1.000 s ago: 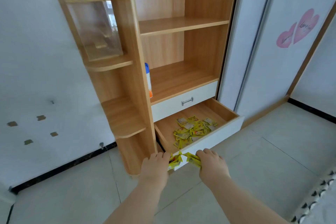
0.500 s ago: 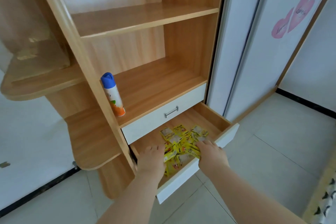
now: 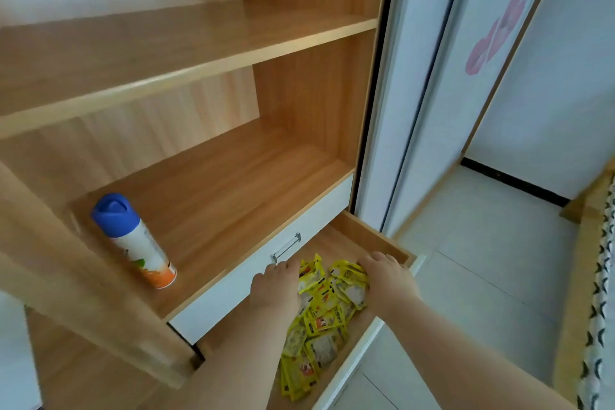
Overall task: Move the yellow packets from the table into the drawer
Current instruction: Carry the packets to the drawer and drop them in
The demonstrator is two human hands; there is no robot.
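Yellow packets [image 3: 321, 319] heaped loose inside open wooden drawer [image 3: 372, 230], white front.

A wooden shelf unit [image 3: 199, 43] fills the left of the frame. White sliding doors [image 3: 432, 76] stand at right, above pale floor tiles [image 3: 482, 260].

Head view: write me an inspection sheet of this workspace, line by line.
Surface: open lower drawer, wooden floor partly bare; no table in view.
Job's things: yellow packets piled loose in the drawer, between the hands.
Clutter: spray can with a blue cap, standing on the shelf above.
Hands: left hand and right hand flank the pile and touch packets; fingertips hidden, grip unclear.
Cables: nothing seen.
Surroundings: closed upper drawer with a metal handle; sliding door with pink stickers; tiled floor.
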